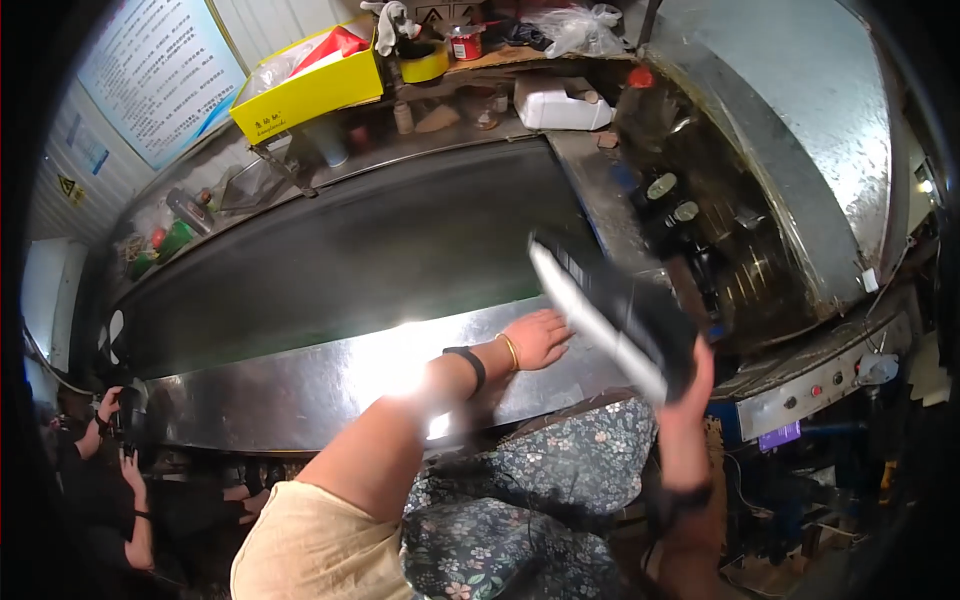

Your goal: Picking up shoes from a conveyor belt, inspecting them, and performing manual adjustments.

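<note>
Holds bare left grip (538,341) open over the shiny silver metal worktop (260,400); farther right, grasps a blurred black shoe with a white sole (618,310), aslant above the worktop, by its lower end in right grip (692,383).

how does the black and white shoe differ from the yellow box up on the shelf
The shoe has a black upper and white sole, while the yellow box is mostly one bright colour.
The shoe is held tilted in the right hand; the box rests on the shelf.
The shoe looks motion-blurred, whereas the box is fairly sharp and open-topped, with red and clear material inside.
Both are longer than they are wide.
</note>
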{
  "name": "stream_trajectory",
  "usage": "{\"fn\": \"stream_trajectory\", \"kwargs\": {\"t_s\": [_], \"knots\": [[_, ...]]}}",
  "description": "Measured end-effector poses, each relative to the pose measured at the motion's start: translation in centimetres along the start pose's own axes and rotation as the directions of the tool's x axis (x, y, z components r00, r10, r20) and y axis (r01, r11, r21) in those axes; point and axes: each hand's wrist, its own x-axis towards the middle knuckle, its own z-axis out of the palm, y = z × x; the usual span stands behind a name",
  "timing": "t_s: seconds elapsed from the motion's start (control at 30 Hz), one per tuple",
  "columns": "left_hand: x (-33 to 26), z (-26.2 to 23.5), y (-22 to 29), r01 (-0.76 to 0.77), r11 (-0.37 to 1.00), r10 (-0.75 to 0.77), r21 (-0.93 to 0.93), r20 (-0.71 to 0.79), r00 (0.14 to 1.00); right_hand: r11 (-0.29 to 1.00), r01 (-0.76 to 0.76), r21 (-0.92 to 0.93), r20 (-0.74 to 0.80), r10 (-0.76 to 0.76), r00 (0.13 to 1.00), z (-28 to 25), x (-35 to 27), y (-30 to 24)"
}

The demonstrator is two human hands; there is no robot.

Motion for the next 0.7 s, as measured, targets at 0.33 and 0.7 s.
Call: {"fn": "stream_trajectory", "kwargs": {"t_s": [0.33,0.7], "knots": [[-1.7,1.1,-2.5,-0.067,0.997,0.059,-0.036,-0.196,0.979,-0.437,0.295,-0.849,0.327,0.003,0.945,10.1,34.7,6.1],[0.0,0.7,-2.3,-0.086,0.993,0.071,-0.078,-0.171,0.983,-0.517,0.116,-0.848,0.308,-0.303,0.902,8.3,44.2,6.5]]}}
